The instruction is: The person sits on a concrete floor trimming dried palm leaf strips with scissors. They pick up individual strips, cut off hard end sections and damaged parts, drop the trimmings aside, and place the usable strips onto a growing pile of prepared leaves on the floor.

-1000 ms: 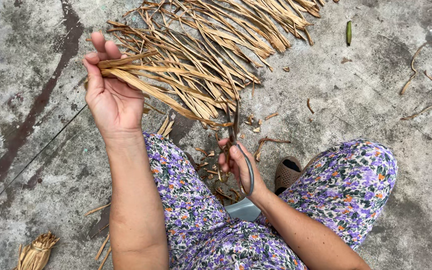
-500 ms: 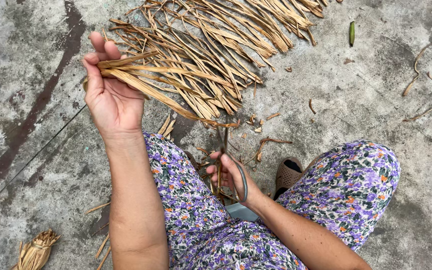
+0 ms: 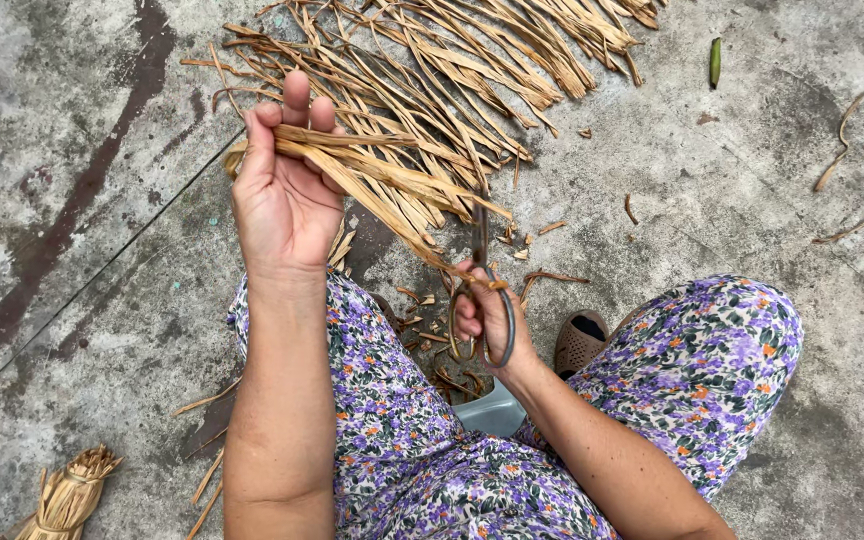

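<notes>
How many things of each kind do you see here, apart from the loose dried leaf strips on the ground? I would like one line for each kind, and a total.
Hands: 2, left hand and right hand
Scissors: 1
Held bunch of dried leaf strips: 1
Tied bundle of dried strips: 1
Green pod or leaf: 1
Sandal: 1
Total: 7

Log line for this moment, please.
left hand: grips dry leaves | right hand: holds scissors at leaf tips | floor: concrete

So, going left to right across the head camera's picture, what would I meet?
Tied straw bundle → left hand gripping dried leaf strips → scissors in the right hand → brown sandal → green pod.
</notes>
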Motion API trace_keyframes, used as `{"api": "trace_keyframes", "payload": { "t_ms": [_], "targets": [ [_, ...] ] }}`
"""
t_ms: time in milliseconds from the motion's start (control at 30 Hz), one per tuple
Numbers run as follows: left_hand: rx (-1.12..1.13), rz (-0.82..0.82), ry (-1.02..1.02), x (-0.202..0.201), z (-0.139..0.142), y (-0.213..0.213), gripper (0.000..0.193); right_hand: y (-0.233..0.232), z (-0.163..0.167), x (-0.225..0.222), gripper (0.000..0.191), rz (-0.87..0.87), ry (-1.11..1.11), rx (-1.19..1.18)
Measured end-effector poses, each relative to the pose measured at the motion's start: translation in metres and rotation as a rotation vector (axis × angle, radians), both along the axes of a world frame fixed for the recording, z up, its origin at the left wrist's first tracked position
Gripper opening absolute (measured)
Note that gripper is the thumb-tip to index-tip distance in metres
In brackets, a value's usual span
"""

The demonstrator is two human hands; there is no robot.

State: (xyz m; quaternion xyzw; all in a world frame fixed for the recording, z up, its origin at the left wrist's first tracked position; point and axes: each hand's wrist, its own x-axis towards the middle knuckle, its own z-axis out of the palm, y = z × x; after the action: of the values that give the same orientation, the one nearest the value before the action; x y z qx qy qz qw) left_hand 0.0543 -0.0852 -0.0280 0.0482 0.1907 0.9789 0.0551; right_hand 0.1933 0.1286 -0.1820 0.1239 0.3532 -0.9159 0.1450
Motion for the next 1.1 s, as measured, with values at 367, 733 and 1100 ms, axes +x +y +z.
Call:
{"api": "trace_keyframes", "payload": {
  "t_ms": [367, 733, 1100],
  "targets": [
    [-0.705, -0.101, -0.127, 0.011, -0.004, 0.052, 0.031, 0.066, 0.069, -0.025, 0.03, -0.671, 0.254, 0.603],
    [-0.864, -0.371, -0.131, 0.051, -0.083, 0.147, 0.036, 0.043, 0.071, -0.009, 0.037, -0.245, 0.342, 0.735],
    [-0.647, -0.14, -0.314, -0.01, -0.041, 0.106, 0.028, 0.026, 0.054, 0.021, 0.02, 0.033, 0.289, 0.871]
  ]
}}
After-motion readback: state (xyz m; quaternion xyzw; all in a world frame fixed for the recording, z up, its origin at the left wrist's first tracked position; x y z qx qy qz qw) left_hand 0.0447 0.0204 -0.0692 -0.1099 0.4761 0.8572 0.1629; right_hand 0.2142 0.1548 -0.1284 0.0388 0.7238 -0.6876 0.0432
